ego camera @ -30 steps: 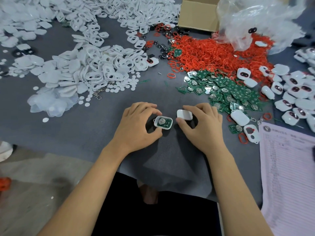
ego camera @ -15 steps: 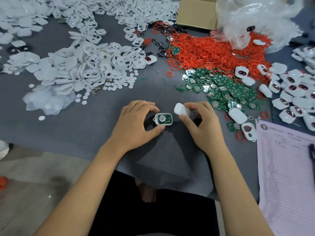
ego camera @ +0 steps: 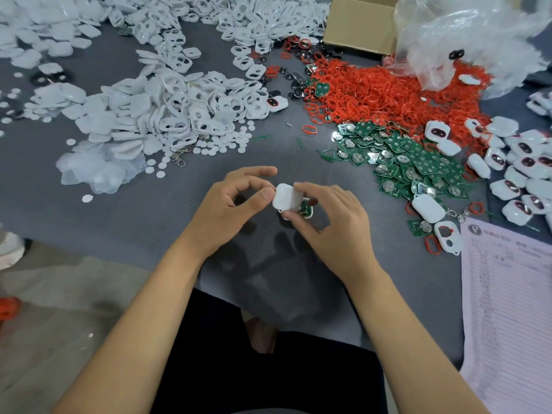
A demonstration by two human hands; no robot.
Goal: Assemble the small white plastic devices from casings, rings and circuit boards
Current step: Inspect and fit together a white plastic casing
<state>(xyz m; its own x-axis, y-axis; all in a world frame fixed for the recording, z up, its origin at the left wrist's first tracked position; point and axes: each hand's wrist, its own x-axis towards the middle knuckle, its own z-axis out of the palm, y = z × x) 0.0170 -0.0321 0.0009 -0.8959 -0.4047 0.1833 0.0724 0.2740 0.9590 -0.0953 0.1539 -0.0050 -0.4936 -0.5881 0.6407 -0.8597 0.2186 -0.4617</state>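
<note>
2 hands, 1 cardboard box, 1 paper sheet
</note>
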